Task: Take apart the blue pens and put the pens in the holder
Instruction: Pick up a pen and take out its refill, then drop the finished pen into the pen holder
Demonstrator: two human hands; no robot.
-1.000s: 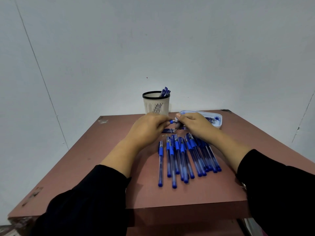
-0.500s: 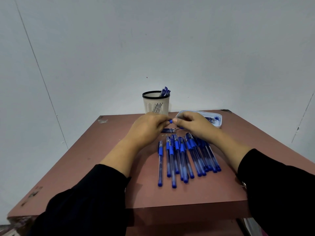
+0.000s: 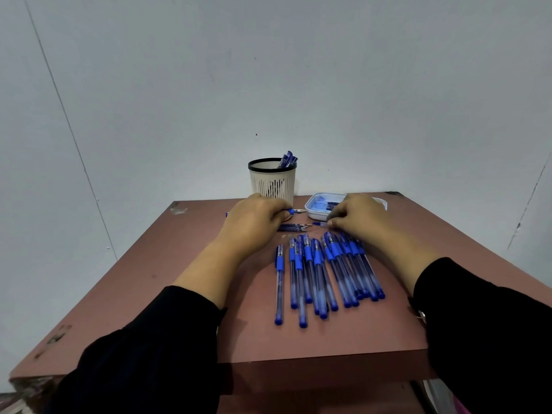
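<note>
- Left hand [image 3: 254, 222] grips a blue pen body [image 3: 290, 211], its tip pointing right.
- Right hand [image 3: 357, 218] pinches what appears to be a small blue pen part [image 3: 320, 224]; its fingers hide the rest.
- White slotted plastic holder with a black rim [image 3: 272, 179] already contains a few blue pens [image 3: 287, 159].
- Loose thin refills [image 3: 294, 227] lie between the hands; more parts sit in the shallow white tray [image 3: 318, 216].
- Row of assembled blue pens [image 3: 325, 270] remains on the reddish-brown table [image 3: 167, 264]; most work is judged outstanding.
</note>
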